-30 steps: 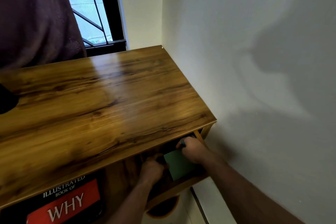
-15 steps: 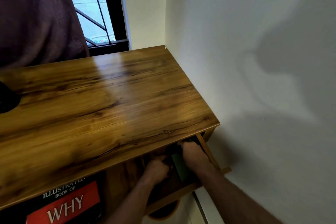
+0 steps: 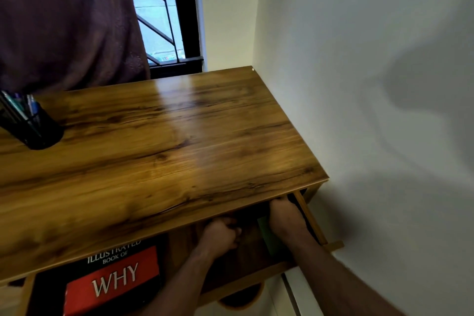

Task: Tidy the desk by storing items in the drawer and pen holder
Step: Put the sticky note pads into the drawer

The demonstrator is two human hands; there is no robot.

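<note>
Wooden bench (image 3: pixel 164 151) set in a corner against a white wall (image 3: pixel 372 84); glossy grain top, window glare across the middle. Drawer (image 3: pixel 259 273) beneath the front edge pulled partly out, front panel and right side rail visible.

Left hand (image 3: pixel 220 236) inside the drawer, just under the bench lip: fingers curled into a fist. Whether anything is held in it cannot be told from this angle. Right hand (image 3: pixel 286 218) further right in the drawer, close to the right side rail, reaching back under the benchtop; fingertips hidden in shadow, so grip cannot be determined. Green flat item (image 3: pixel 265 235) lying in the drawer, just beside and partly beneath the right hand and wrist; only a narrow strip showing. Contact between right hand and green item likely but not confirmed.

Book (image 3: pixel 112 279) with red-and-black cover, lettering "ILLUSTRATED BOOK OF WHY", lying flat in the left part of the drawer, partly overhung by the bench edge and well apart from both hands.

Black mesh pen holder (image 3: pixel 36 128) standing on the far left of the benchtop, cut by the frame edge, with several pens (image 3: pixel 32 106) inside, blue ones among them.

Dark purple curtain (image 3: pixel 64 20) hanging behind the bench at left; barred window (image 3: pixel 159 15) beside it. Rounded wooden part (image 3: pixel 241 300) below the drawer front, identity unclear.
</note>
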